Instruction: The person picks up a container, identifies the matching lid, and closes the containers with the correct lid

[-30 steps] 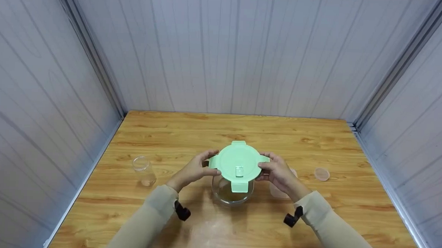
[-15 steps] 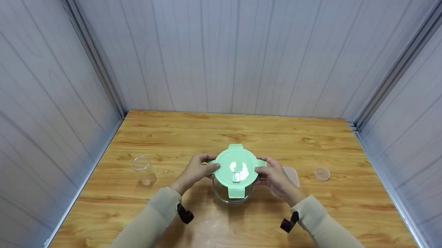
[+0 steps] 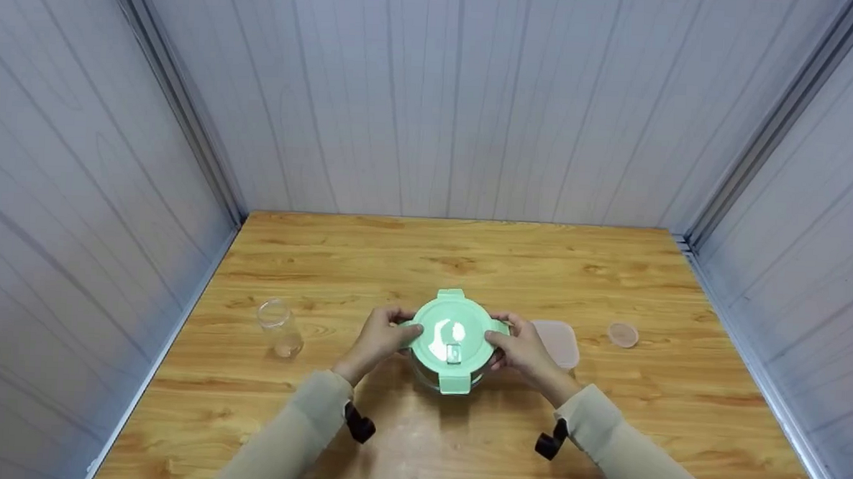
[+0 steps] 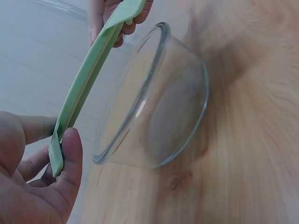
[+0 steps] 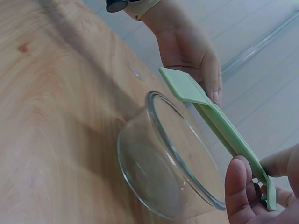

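A round mint-green lid with snap flaps around its edge is held level over a round clear glass bowl. In both wrist views a gap shows between the lid and the bowl's rim. My left hand pinches the left flap, thumb on one face and fingers on the other. On the opposite side, my right hand pinches the right flap the same way. The bowl stands upright on the wooden table, and from the head view the lid covers most of it. Nothing shows inside the bowl.
To the left stands a clear glass jar. A translucent pinkish rectangular piece lies just beyond my right hand, with a small round translucent disc farther right. Pale panel walls enclose the table's back and sides.
Both hands have brought the lid down and toward me, so it now covers more of the bowl in the head view. More of the pinkish rectangular piece shows beside my right hand.
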A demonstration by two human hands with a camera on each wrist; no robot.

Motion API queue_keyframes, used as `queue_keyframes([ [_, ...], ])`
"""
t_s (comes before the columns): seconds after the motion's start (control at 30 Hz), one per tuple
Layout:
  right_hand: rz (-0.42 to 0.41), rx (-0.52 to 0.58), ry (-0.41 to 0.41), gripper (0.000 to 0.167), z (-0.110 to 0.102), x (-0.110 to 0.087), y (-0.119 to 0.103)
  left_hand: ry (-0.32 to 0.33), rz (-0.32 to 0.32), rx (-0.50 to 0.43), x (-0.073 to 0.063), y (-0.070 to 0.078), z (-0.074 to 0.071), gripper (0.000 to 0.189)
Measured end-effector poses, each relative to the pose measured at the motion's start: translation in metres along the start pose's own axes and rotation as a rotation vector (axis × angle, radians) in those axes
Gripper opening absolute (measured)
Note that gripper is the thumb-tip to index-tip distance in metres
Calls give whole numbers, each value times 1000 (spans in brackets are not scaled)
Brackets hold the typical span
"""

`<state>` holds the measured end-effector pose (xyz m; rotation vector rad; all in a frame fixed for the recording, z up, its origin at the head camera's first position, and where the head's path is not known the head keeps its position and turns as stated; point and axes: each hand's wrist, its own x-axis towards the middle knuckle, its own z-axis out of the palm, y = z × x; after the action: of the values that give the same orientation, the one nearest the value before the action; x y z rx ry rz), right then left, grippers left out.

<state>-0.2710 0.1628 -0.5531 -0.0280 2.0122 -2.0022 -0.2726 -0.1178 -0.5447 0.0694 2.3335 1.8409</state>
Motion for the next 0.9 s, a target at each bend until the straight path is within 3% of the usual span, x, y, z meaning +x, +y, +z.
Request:
queue_keyframes([
  [0.3,18,-83,68,45,5,-1,8,51,9,99,-3,-7,4,21],
  [0.9,35,-224,122,43,11,-4,16,56,-3,161,-7,-19,7,21],
])
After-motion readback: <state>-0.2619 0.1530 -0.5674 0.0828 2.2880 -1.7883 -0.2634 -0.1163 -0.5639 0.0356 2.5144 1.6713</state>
